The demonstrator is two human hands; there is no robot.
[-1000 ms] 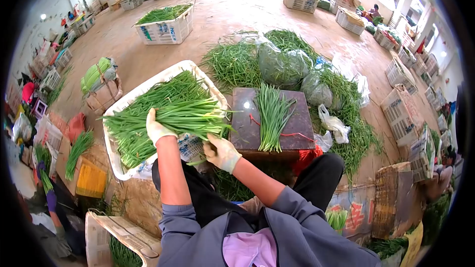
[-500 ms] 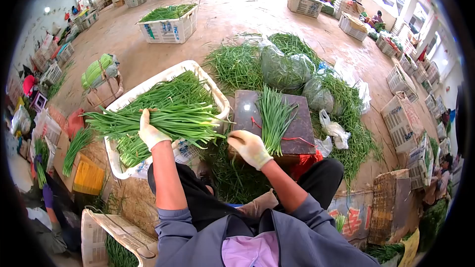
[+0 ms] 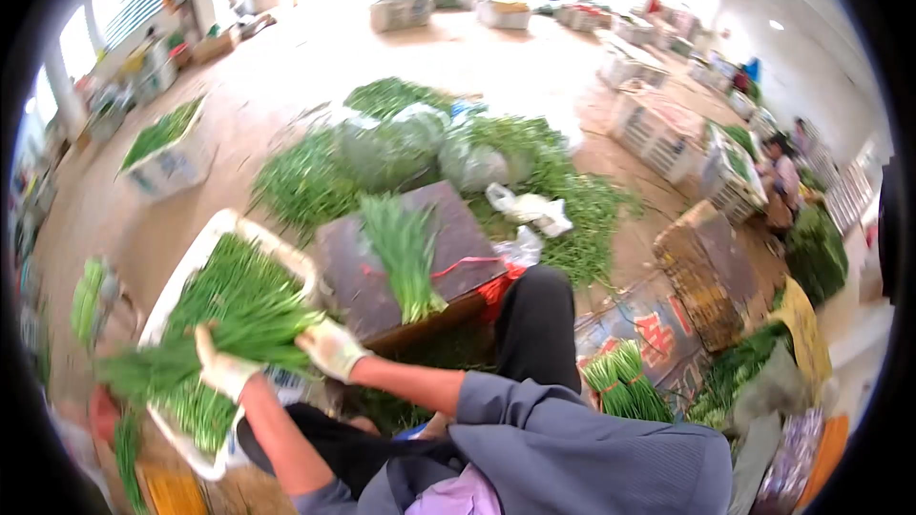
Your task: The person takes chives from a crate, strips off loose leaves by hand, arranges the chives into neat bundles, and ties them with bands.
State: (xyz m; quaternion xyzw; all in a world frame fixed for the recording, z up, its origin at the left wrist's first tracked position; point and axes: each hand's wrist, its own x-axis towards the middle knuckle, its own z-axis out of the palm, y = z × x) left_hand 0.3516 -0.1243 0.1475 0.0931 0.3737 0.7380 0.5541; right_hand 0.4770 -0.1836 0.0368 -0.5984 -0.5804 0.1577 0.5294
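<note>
My left hand [image 3: 226, 367], in a pale glove, is closed around a loose bunch of green chives [image 3: 224, 336] above a white crate [image 3: 229, 221]. The leafy tips point left. My right hand [image 3: 331, 348], also gloved, has its fingers curled at the stalk ends on the bunch's right side; motion blurs the fingertips. More chives [image 3: 234, 267] fill the crate below. To the right, another bunch of chives [image 3: 401, 248] lies on a dark brown box top [image 3: 341, 250], across a red tie [image 3: 468, 265].
Heaped greens [image 3: 310, 181] with plastic bags [image 3: 391, 148] lie beyond the box. Tied chive bundles [image 3: 625, 381] sit by my right side. A weathered box [image 3: 706, 272] stands farther right. Another filled crate [image 3: 172, 167] is at the left. A person [image 3: 782, 181] sits among crates at the right.
My view has turned right, so the scene has shifted left in the picture. My right hand has moved from beside the bunch to its stalk ends. My left hand still holds the chives.
</note>
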